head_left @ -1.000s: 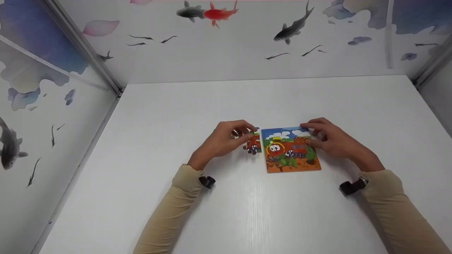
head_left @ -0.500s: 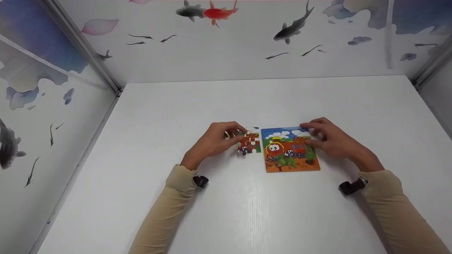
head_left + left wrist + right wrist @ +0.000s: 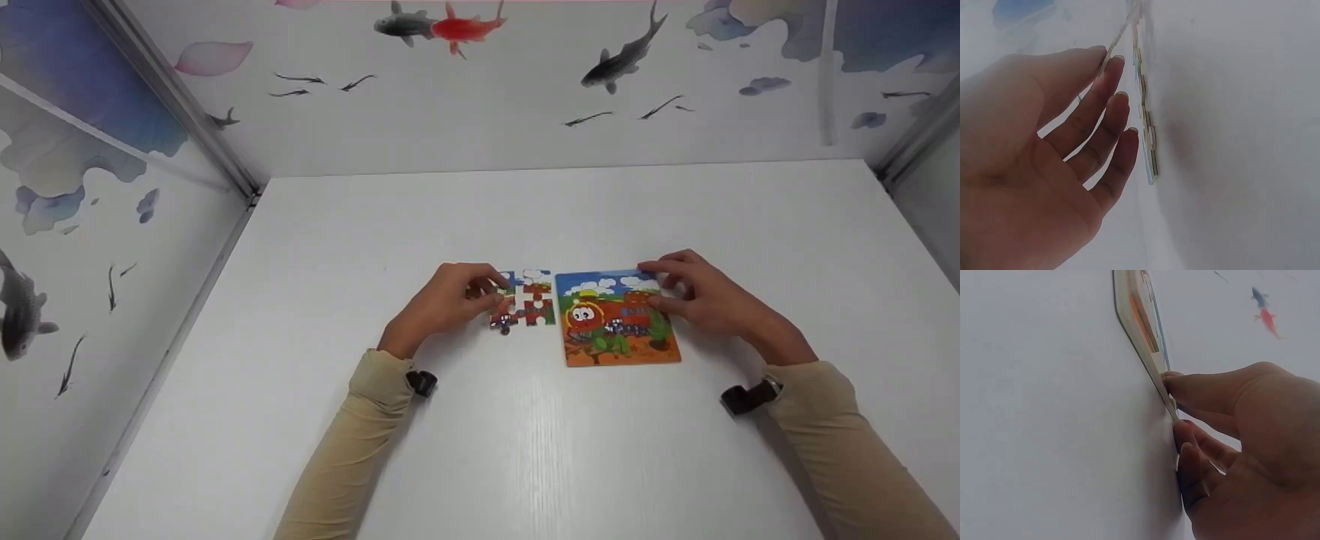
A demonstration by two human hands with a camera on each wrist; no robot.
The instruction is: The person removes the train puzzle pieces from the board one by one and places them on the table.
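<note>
The left hand (image 3: 444,301) has its grip pinched on a puzzle piece (image 3: 505,321), thumb on one side of the thin edge and forefinger on the other; the remaining fingers are bent and slightly parted. The held piece lies at the tips of this grip, on their right in the head view, and juts toward the person below the thumb. In the left wrist view its thin edge slants away from a row of other pieces seen edge-on. Just beyond the held piece, loose puzzle pieces (image 3: 538,310) lie on the white table (image 3: 480,450) with pale gaps between them, between the left hand and the puzzle board (image 3: 607,330).

The board is square and shows a red train with a smiling face, cacti, clouds and orange ground. It lies just right of the loose pieces, apart from them. The right hand (image 3: 701,296) grips its right side near the far corner: the thumb rests on the picture, and the fingers are at the edge and the underside. Both forearms wear tan sleeves (image 3: 349,450), with a black device (image 3: 422,383) at each wrist. Behind the table stands a wall (image 3: 487,112) painted with fish.
</note>
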